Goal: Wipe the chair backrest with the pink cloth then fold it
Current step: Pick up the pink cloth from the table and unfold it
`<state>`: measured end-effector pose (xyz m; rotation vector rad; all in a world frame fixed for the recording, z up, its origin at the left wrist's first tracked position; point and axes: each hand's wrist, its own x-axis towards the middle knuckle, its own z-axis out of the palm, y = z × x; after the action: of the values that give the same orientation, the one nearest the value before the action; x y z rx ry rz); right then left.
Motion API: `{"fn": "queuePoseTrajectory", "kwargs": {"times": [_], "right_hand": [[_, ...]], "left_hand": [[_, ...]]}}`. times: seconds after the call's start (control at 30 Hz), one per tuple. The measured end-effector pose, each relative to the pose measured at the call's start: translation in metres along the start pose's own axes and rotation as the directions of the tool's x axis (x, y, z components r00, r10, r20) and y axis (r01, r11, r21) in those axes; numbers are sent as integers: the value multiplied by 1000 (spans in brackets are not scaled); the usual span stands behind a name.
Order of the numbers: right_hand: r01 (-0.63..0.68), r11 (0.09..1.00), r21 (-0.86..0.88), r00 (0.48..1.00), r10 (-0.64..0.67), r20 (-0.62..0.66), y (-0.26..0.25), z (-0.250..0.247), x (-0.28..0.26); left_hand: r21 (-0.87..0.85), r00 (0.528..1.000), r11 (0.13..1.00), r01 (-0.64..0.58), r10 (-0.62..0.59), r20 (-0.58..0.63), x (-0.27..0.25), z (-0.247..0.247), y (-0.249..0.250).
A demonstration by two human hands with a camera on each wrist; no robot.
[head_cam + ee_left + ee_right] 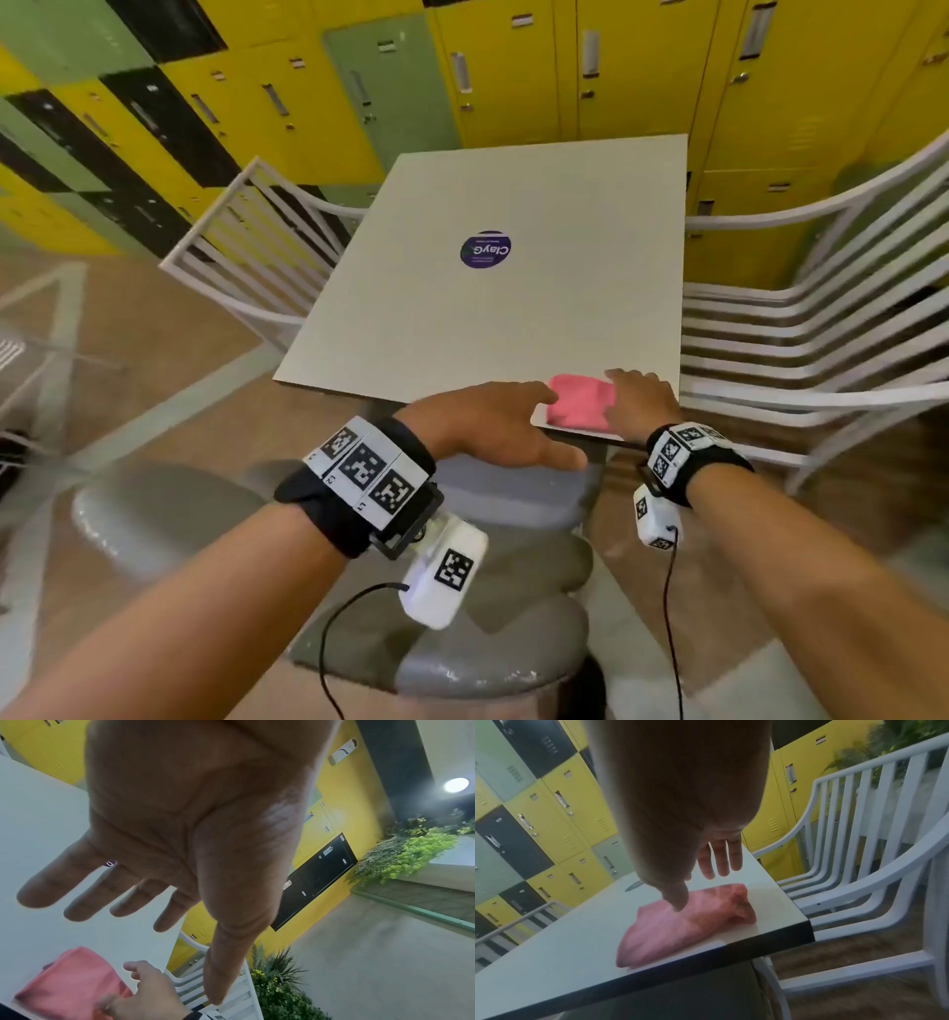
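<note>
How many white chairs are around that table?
2 that I can see clearly: one slatted white chair at the table's left side, another white chair at its right side, beside the pink cloth. More may sit out of view.

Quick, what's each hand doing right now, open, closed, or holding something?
Left hand: open, fingers spread, holding nothing, beside the pink cloth.
Right hand: open, fingers straight over the cloth, not gripping it.

Head cam overhead; wrist cams close, shared table (513, 318) corner.
</note>
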<state>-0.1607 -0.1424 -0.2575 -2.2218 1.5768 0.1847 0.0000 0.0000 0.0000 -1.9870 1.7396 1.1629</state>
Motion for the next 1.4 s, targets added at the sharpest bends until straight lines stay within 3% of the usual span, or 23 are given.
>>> {"fn": "queuePoseTrajectory", "kwargs": {"times": [0.17,0.37,0.53,0.67,0.8,0.9,1.0,1.07,1.2,1.27,1.33,1.4], "right_hand": [[-38,989,-141,999,33,-37,0,2,8],[-22,976,-217,998,8,-67,-4,-7,0],[-79,996,-39,997,79,-10,-10,-26,-27],[-91,989,119,996,93,-15,-29,-70,-71],[-26,965,262,991,60,-123,-53,-120,-137],[55,946,320,973,21,-228,-85,-151,-206],[105,921,375,955,11,-296,-129,-177,-280],[138,881,452,944,21,-330,-163,-192,-327],[215,699,682,937,49,-346,-233,-206,-401],[239,597,766,936,68,-345,-263,-206,-425],[246,512,823,946,56,-318,-289,-201,-439],[221,429,876,965,33,-259,-311,-193,-446]], "left_hand": [[-16,999,999,32,-31,43,7,0,-7],[-12,1000,1000,3,-3,-2,-8,-1,-17],[-10,999,999,-36,36,-28,-43,-3,-27],[9,994,995,-95,95,-48,-82,-3,-41],[7,975,980,-197,196,-102,-119,1,-66],[-35,935,953,-302,289,-206,-144,12,-90],[-6,838,893,-449,419,-350,-170,28,-114],[43,746,837,-546,509,-430,-189,40,-130],[172,557,732,-659,628,-543,-221,62,-168],[259,443,696,-670,654,-612,-237,69,-186],[375,293,650,-661,684,-669,-251,74,-203],[460,171,614,-641,698,-695,-263,76,-220]]}}
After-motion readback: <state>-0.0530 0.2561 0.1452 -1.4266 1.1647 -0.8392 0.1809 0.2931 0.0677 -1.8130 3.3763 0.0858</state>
